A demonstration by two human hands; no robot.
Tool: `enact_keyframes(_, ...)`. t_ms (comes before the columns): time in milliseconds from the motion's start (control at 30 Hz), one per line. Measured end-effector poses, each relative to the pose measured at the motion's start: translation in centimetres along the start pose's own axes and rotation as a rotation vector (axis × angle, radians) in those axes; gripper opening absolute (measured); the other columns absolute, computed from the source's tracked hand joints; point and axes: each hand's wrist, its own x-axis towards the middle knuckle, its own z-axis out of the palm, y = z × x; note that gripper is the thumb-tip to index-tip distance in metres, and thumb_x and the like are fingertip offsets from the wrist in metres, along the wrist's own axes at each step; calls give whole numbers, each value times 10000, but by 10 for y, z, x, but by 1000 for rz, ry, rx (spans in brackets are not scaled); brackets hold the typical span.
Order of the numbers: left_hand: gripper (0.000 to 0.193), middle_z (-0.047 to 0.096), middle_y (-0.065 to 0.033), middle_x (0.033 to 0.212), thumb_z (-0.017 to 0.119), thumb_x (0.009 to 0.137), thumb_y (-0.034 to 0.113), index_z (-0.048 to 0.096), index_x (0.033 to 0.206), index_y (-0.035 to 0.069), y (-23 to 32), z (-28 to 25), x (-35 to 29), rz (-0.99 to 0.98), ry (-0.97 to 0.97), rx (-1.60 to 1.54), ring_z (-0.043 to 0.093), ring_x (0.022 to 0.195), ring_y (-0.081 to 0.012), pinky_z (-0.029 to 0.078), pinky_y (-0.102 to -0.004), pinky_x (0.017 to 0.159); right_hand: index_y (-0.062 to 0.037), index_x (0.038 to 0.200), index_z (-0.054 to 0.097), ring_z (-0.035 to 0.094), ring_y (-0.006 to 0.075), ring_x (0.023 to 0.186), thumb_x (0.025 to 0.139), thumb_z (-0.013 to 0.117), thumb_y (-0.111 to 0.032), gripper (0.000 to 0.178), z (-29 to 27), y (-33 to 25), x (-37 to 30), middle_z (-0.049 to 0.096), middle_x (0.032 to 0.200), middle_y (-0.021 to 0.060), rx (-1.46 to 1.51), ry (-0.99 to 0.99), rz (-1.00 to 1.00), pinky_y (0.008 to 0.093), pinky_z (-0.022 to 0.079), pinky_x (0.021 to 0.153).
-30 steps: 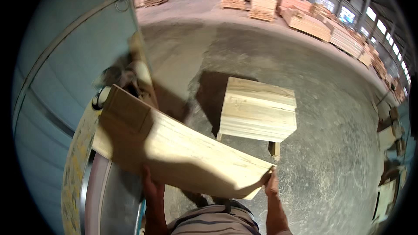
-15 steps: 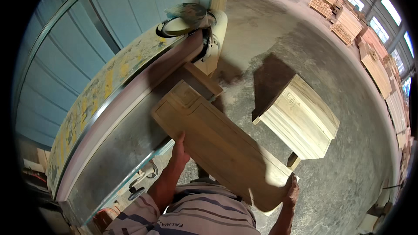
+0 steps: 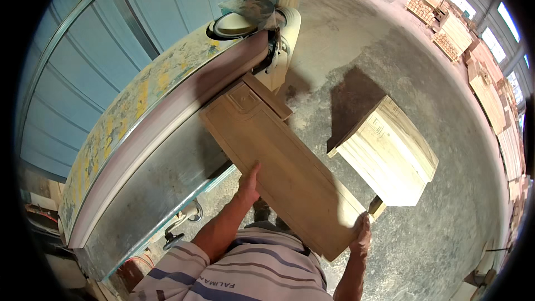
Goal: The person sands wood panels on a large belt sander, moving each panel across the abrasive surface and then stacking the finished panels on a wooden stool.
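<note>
A long wooden panel (image 3: 295, 173) with a carved line border and a square spiral at its far corner lies across both my hands. My left hand (image 3: 249, 184) grips its near long edge, thumb on top and the other fingers hidden underneath. At the panel's right end, my right hand (image 3: 361, 235) clasps the corner. The panel's far end rests over the metal table (image 3: 161, 181) of a belt sander, up against or very close to the upright sanding belt (image 3: 184, 108); I cannot tell if they touch. Beside that end is a wooden stop block (image 3: 268, 98).
A stack of pale carved panels (image 3: 390, 150) stands on a wooden support (image 3: 377, 207) to the right. Handwheels (image 3: 193, 210) jut below the sander table. A blue panelled wall (image 3: 111, 67) stands behind the sander; timber stacks (image 3: 451, 33) line the far right.
The panel has moved away from me and to the left, its far end now closer to the belt and alongside the stop block. Both hands have travelled with it, still gripping.
</note>
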Motion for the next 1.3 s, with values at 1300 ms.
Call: enact_keyframes(1300,625,441,-147,1256,586,785,449,424,1249,63,37,25,13,-58,-187,71,391,1154,-323,354,-480,943,-9,880,576,503,71,736,894,490,-349,351,10,3,-4,572,811,-16,-77,232,-304,213,398,616)
